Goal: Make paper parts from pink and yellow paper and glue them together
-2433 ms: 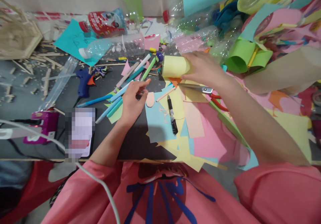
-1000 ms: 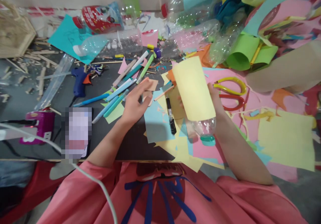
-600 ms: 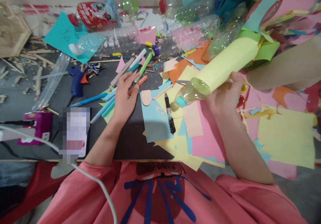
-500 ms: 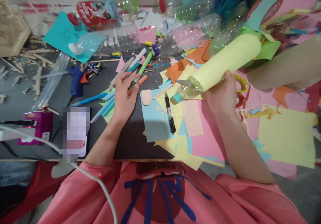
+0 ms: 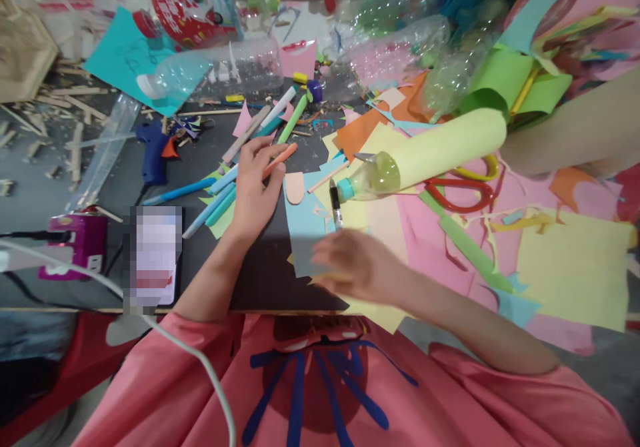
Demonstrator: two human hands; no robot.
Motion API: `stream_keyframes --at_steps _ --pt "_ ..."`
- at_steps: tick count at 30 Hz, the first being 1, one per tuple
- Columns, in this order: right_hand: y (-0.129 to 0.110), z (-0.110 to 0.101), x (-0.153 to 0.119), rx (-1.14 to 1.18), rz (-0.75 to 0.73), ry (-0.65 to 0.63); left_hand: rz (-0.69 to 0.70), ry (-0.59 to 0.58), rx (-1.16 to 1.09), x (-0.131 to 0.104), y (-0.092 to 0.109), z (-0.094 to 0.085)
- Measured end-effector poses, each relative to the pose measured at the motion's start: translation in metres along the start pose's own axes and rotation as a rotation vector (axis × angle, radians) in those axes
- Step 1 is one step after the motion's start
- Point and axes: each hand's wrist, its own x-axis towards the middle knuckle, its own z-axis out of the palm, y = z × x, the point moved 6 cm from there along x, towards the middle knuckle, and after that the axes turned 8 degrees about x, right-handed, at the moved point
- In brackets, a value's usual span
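My left hand point(image 5: 257, 190) is closed on an orange marker point(image 5: 281, 160), whose tip points up and right. More markers, among them a light blue one point(image 5: 210, 212), lie against and behind that hand. My right hand point(image 5: 357, 267), smeared by motion, hovers low over the papers with its fingers apart. It covers the lower part of a black pen point(image 5: 336, 200). Beyond it lies a clear bottle point(image 5: 375, 177) with a teal cap, wrapped in pale yellow paper point(image 5: 450, 150). Scissors with a red handle point(image 5: 465, 195) lie partly under the bottle.
A blue glue gun point(image 5: 153, 153), a phone point(image 5: 157, 253) and a purple box with cables point(image 5: 75, 243) sit at left. Plastic bottles point(image 5: 225, 70) line the back. Coloured paper point(image 5: 575, 267) spreads over the right side. Another person's arm point(image 5: 575, 123) reaches in there.
My right hand has let go of the paper-wrapped bottle and moved left and toward me, over the pen. The bottle now lies lower, uncovering the red scissor handle. My left hand has barely moved.
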Motion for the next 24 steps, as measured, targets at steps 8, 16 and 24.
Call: stream_keyframes --at_steps 8,16,24 --pt "-0.037 0.080 -0.019 -0.329 -0.138 -0.016 0.013 -0.013 0.027 -0.001 0.005 0.000" --pt "-0.028 0.066 -0.016 0.213 -0.063 0.006 0.013 -0.002 -0.001 0.001 0.006 0.000" --pt "0.055 -0.004 0.009 1.025 0.766 0.257 -0.149 -0.264 -0.382 -0.002 0.024 0.011"
